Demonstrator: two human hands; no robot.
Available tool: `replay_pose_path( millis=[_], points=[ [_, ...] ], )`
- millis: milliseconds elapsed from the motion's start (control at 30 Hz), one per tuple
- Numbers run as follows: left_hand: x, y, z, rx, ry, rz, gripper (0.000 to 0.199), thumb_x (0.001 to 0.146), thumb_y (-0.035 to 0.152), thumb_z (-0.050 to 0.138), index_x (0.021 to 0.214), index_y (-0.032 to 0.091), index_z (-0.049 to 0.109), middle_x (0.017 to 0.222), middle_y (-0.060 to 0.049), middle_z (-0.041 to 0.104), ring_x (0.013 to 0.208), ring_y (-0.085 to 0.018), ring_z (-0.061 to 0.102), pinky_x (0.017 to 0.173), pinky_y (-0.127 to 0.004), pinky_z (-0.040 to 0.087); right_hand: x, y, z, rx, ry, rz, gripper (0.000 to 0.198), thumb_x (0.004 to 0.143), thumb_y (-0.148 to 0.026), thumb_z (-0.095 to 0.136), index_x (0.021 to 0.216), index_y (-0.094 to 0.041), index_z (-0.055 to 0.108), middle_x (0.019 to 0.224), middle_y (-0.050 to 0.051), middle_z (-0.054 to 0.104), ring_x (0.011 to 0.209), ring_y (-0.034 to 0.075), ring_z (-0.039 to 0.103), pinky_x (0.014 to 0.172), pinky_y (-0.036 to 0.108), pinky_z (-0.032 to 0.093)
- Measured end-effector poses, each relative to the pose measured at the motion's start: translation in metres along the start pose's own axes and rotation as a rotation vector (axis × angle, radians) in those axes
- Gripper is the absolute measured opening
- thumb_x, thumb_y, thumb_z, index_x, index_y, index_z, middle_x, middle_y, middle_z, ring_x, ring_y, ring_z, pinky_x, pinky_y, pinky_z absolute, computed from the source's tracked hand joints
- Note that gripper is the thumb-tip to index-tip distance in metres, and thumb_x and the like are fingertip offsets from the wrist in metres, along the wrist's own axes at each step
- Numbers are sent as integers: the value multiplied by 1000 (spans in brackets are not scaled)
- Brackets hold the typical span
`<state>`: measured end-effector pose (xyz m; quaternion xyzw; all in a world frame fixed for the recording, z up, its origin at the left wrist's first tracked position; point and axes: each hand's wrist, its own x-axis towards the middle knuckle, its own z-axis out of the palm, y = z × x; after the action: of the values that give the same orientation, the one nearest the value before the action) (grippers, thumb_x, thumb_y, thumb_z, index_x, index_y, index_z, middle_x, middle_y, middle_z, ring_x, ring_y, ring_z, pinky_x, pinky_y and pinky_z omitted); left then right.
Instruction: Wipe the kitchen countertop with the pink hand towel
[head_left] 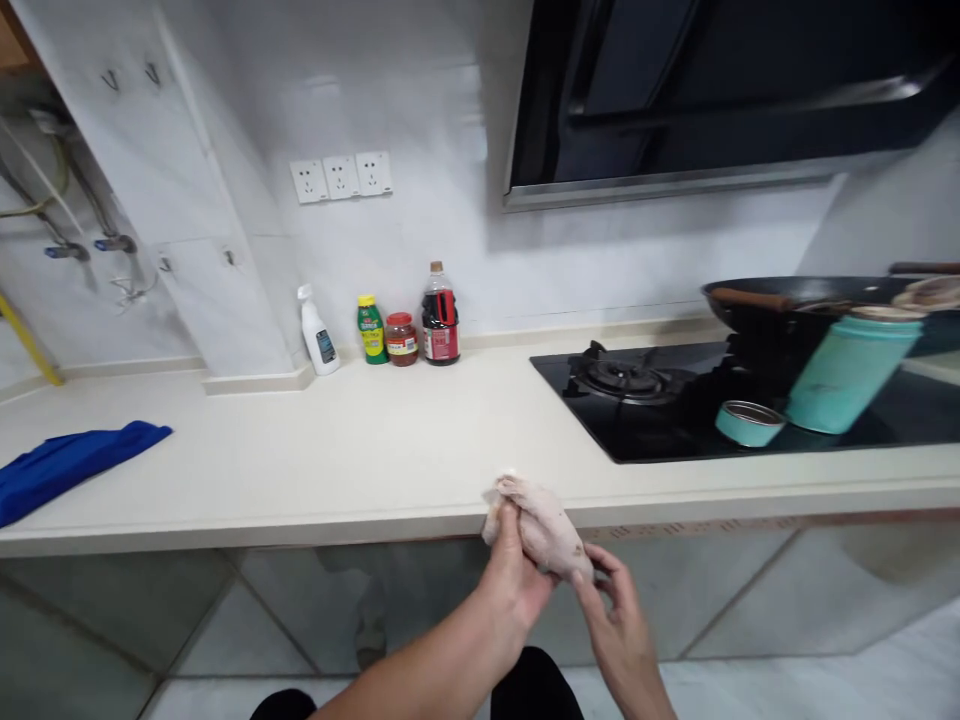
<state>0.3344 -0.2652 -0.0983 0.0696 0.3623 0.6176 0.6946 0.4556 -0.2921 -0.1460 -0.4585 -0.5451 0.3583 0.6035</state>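
A bunched pale pink cloth [546,525] with small brown stains is held up at the counter's front edge. My left hand [519,580] grips it from below, the thumb pressed over its near side. At the cloth's lower right end, my right hand [611,610] has its thumb and fingers curved around the tip, pinching it. Part of the fingers of both hands is hidden behind the cloth and the palms.
Along the wall on the counter [337,450] stand a spray bottle [320,335], a green bottle [371,330], a red-lidded jar [401,340] and a dark sauce bottle [439,320]. A blue cloth [75,465] lies left. The gas hob [592,400] holds a wok [757,320], a teal canister [851,370] and a small teal cup [748,424].
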Motion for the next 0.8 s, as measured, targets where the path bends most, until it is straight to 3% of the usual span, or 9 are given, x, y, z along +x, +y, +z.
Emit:
replay_pose_path(
  millis=[133,300,400,500,567,700,800],
  points=[
    [-5,-21,-6,207,-66,154,65,74,63,80,124,25,65,136,-14,67,135,-33,58,107,-40,49,-14,23,1,147,-60,202,74,81,-71,76,135,-24,57,134,10,62,124,36,57,98,43,56],
    [-14,-33,-33,450,-205,270,75,65,46,94,129,29,59,140,-14,62,133,-30,57,108,-36,45,-20,41,-6,336,44,267,73,81,-73,74,136,-27,61,138,10,61,132,37,53,105,48,54],
    [-18,-30,-44,651,-258,320,69,68,38,89,128,26,56,128,-10,63,117,-26,61,100,-36,47,-22,42,-16,511,120,315,83,81,-69,79,149,-31,51,144,7,57,135,33,52,109,46,51],
    [-23,-24,-45,1025,-262,502,30,72,26,80,97,20,65,108,-5,57,104,-22,57,95,-34,45,-22,32,-25,587,221,335,92,79,-65,84,155,-30,45,146,6,55,134,30,52,111,40,48],
    [-25,-22,-40,1221,-277,646,16,74,20,75,79,19,59,103,-4,52,101,-20,54,92,-32,44,-23,26,-29,589,279,328,92,77,-64,85,155,-30,46,148,5,54,135,28,50,109,37,50],
    [-23,-25,-25,1369,-351,772,16,77,12,62,74,21,48,90,-1,52,87,-17,53,79,-29,42,-28,32,-33,480,371,356,88,72,-67,84,146,-30,53,148,7,52,133,31,51,92,35,57],
    [-19,-31,-12,1476,-404,796,20,71,5,56,79,22,50,85,1,57,83,-16,55,76,-28,41,-39,61,-34,437,433,453,91,62,-71,87,133,-24,55,130,10,59,119,32,58,80,34,58]
  ],
)
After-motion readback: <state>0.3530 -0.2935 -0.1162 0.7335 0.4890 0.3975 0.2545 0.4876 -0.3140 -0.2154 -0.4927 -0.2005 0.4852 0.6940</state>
